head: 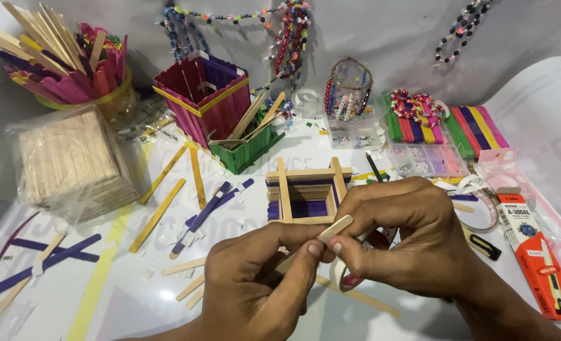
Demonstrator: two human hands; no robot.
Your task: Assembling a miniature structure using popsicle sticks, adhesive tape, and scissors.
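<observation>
Both hands meet low in the middle of the head view, over a white worktop (135, 297) strewn with craft sticks. The left hand (255, 284) and the right hand (407, 237) are together, each pinching the same plain wooden stick (332, 228) between thumb and fingertips; the stick slants up to the right, its rounded end showing above the right thumb. A roll of tape (347, 278) hangs under the right hand, partly hidden by the fingers, so how it is held cannot be told. Just behind the hands stands a small square frame (307, 189) of stacked plain and purple sticks, apart from both hands. Further back stand a red and purple stick box (198, 95) and, just beside it, a low green stick box (249, 151) with loose plain sticks leaning in it. At the far left a yellow cup (113, 101) is crammed with coloured sticks, and in front of it lies a clear bag of plain sticks (72, 164). Loose yellow and purple sticks lie between that bag and the frame. To the right sit a clear bead box (425, 161), bundles of coloured sticks (476, 126), and at the edge an orange cutter in its packet (545, 265). Bead strings (293, 31) hang across the white backdrop.
</observation>
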